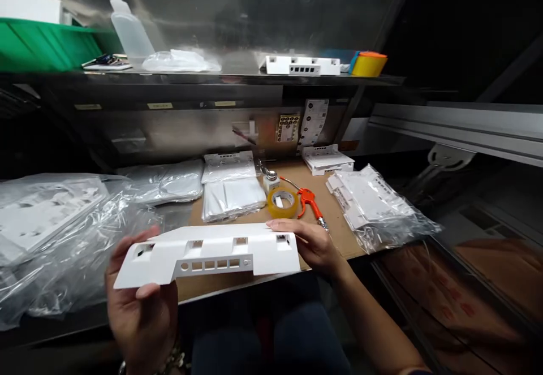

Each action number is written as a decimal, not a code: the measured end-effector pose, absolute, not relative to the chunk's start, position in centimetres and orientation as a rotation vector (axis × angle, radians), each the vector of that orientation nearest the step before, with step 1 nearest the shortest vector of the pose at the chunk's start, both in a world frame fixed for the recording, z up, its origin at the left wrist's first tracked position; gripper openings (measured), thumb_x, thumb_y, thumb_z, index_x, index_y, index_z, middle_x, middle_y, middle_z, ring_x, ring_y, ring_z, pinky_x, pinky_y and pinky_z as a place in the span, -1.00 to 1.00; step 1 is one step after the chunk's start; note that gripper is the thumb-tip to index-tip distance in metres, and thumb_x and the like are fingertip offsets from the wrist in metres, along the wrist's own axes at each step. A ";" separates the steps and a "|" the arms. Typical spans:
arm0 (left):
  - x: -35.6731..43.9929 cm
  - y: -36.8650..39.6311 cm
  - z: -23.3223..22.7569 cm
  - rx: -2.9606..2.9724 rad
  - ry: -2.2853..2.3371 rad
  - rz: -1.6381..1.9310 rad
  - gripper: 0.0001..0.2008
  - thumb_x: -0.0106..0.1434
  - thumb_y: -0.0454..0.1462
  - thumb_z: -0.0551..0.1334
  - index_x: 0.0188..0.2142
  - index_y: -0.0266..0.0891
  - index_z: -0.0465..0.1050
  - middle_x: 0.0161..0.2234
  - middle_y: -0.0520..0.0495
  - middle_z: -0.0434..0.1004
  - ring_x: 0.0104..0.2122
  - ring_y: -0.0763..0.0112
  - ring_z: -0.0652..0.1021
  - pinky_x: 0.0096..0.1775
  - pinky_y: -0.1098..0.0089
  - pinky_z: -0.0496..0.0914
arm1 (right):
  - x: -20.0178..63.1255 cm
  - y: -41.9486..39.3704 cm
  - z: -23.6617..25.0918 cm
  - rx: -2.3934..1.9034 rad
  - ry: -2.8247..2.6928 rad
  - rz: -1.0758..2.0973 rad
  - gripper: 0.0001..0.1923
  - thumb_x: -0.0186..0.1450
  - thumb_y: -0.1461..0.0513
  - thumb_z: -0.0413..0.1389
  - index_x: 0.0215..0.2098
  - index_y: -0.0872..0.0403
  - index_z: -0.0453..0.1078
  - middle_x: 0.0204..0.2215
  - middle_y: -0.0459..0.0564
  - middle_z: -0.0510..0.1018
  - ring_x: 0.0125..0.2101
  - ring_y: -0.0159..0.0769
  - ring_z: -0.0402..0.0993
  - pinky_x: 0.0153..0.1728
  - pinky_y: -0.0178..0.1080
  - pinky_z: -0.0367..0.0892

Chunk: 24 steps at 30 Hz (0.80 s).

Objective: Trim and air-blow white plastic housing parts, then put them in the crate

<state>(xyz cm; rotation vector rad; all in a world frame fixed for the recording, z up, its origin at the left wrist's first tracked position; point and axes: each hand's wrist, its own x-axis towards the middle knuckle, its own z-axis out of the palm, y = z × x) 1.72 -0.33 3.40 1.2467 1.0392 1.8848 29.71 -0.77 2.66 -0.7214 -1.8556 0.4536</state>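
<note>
Two hands, the left hand (142, 301) and the right hand (316, 245), share one long white panel (207, 253), and a second panel (302, 65) of the same kind lies on the shelf (203, 78) above. On the worktop (335, 233) there is one roll of yellow tape (283, 202), one orange-handled air gun (309, 201), one small white bottle (270, 181), one stack of white parts (326, 160) and one stack of flat white packets (231, 191). Clear bags of white parts number three: two at the left (55, 233) (163, 182) and one at the right (375, 208); the shelf also carries one squeeze bottle (129, 30), one green bin (42, 44) and one yellow tub (368, 64).
</note>
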 end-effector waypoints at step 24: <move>5.5 -2.7 2.4 1.106 0.967 1.889 -0.18 0.04 0.04 0.57 0.26 0.09 0.37 0.15 0.03 0.44 0.41 -0.01 0.21 0.40 0.16 0.15 | 31.0 -2.3 -4.1 -0.984 -1.540 0.570 -0.60 0.42 0.10 0.20 0.21 -0.10 0.41 0.21 0.06 0.56 0.25 0.02 0.48 0.31 0.13 0.35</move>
